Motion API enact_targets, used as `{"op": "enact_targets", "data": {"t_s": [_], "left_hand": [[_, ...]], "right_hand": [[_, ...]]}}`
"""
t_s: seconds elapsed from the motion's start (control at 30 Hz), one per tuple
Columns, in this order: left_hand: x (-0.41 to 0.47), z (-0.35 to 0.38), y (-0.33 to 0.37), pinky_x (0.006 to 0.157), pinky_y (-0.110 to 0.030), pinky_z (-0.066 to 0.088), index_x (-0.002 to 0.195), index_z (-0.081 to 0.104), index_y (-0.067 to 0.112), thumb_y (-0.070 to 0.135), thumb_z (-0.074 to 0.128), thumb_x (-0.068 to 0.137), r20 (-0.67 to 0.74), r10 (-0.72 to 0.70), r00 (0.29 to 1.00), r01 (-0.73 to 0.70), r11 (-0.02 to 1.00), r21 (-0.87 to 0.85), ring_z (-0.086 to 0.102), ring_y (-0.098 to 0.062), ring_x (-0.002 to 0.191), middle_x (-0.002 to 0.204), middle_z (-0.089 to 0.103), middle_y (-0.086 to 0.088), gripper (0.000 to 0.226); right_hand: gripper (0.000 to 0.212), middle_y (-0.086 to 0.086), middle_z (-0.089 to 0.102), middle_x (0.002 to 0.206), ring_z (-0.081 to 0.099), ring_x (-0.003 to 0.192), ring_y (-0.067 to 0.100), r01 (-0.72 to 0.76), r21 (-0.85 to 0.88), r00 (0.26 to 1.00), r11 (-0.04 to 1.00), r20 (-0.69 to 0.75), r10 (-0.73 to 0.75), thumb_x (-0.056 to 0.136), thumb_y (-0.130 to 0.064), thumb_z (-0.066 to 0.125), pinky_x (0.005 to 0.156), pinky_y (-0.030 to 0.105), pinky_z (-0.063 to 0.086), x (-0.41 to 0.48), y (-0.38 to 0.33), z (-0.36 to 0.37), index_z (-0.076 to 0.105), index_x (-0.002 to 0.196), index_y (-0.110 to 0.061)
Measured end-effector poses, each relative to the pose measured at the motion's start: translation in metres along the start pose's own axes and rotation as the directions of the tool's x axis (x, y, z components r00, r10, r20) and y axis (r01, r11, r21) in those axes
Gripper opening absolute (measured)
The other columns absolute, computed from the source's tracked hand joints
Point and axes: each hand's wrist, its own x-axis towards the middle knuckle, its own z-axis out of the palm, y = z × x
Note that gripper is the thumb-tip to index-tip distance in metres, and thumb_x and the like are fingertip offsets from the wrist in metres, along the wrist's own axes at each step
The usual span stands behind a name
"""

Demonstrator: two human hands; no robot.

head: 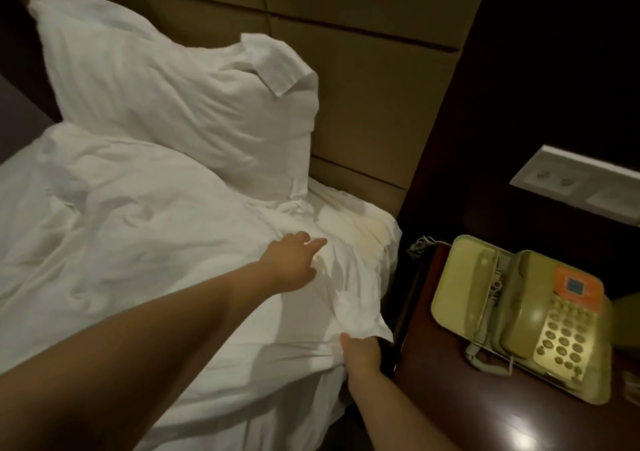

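White rumpled cotton sheet (145, 228) covers the bed, bunched toward its right edge, just beside a dark reddish wooden nightstand (446, 405). We see the right hand (362, 352) at that edge, with its thumb on top of a crumpled fold of the sheet and its other fingers curled beneath, pinching the fabric. The left hand (294, 263) reaches across the sheet near the mattress corner, fingers straight and loosely spread, forefinger foremost. We cannot tell whether it touches the cloth or hovers just above. Behind, a white striped pillow (180, 104) leans on a tan padded headboard (367, 97).

We judge two risks. The sheet runs up to the pillow's base, so a hard tug could topple the pillow. A swinging fold could also sweep the olive-green push-button telephone (519, 315) on the nightstand or snag its coiled cord.

The right fingertips are hidden under the fabric. The bed's foot and far side are cut off, and so is a white wall socket panel (571, 183) at the right. The light is dim and the telephone's right side is blurred. A yellowish patch at the mattress corner may be a stain or lamplight.
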Motion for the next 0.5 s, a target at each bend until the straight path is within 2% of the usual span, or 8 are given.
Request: {"op": "enact_targets", "data": {"t_s": [0.1,0.17,0.23,0.37,0.43,0.5], "left_hand": [[0.029,0.012,0.005,0.103,-0.040,0.037,0.148,0.027,0.026,0.034,0.046,0.096,0.039,0.037,0.999,-0.040,0.997,0.067,0.038,-0.027,0.129,0.145,0.037,-0.007,0.057],[0.045,0.022,0.008,0.105,-0.042,0.035,0.145,0.033,0.025,0.038,0.044,0.096,0.072,0.057,0.996,-0.065,0.992,0.109,0.038,-0.026,0.130,0.144,0.039,-0.006,0.052],[0.062,0.030,0.012,0.107,-0.041,0.032,0.143,0.037,0.022,0.040,0.042,0.097,0.048,0.083,0.995,-0.089,0.986,0.140,0.037,-0.026,0.130,0.144,0.040,-0.006,0.050],[0.097,0.043,0.029,0.113,-0.040,0.022,0.146,0.033,0.022,0.045,0.034,0.099,0.054,0.153,0.987,-0.162,0.957,0.242,0.030,-0.026,0.137,0.151,0.031,-0.008,0.052],[0.117,0.050,0.041,0.111,-0.040,0.027,0.145,0.035,0.020,0.047,0.031,0.100,0.120,0.172,0.978,-0.198,0.947,0.253,0.037,-0.027,0.133,0.147,0.038,-0.009,0.053],[0.133,0.056,0.055,0.104,-0.039,0.035,0.140,0.042,0.018,0.050,0.030,0.099,0.202,0.172,0.964,-0.218,0.947,0.235,0.046,-0.027,0.123,0.137,0.048,-0.009,0.053]], "right_hand": [[0.033,0.019,0.059,0.121,0.054,0.110,0.034,0.002,0.008,0.998,1.000,-0.058,-0.002,0.091,0.000,0.056,0.100,0.035,0.042,0.012,0.009,0.000,0.054,0.123,0.006],[0.035,0.014,0.060,0.116,0.054,0.107,0.030,-0.002,-0.006,1.000,1.000,-0.012,0.002,0.091,-0.001,0.056,0.095,0.028,0.042,0.018,0.016,-0.005,0.053,0.126,0.002],[0.036,0.006,0.058,0.108,0.053,0.102,0.022,-0.015,0.015,0.998,1.000,0.069,0.014,0.093,-0.002,0.055,0.090,0.026,0.040,0.025,0.023,-0.008,0.052,0.128,-0.001],[0.030,0.009,0.058,0.120,0.055,0.110,0.026,-0.180,0.197,0.974,0.964,0.170,0.147,0.097,-0.018,0.053,0.094,0.034,0.044,0.040,0.024,-0.010,0.052,0.127,-0.013],[0.026,0.011,0.060,0.119,0.056,0.110,0.028,-0.253,0.314,0.965,0.915,0.146,0.217,0.097,-0.025,0.054,0.096,0.038,0.046,0.046,0.027,-0.012,0.054,0.121,-0.016],[0.028,0.012,0.062,0.117,0.058,0.109,0.029,-0.224,0.376,0.974,0.899,0.057,0.218,0.097,-0.024,0.054,0.097,0.040,0.047,0.052,0.032,-0.014,0.058,0.121,-0.011]]}}
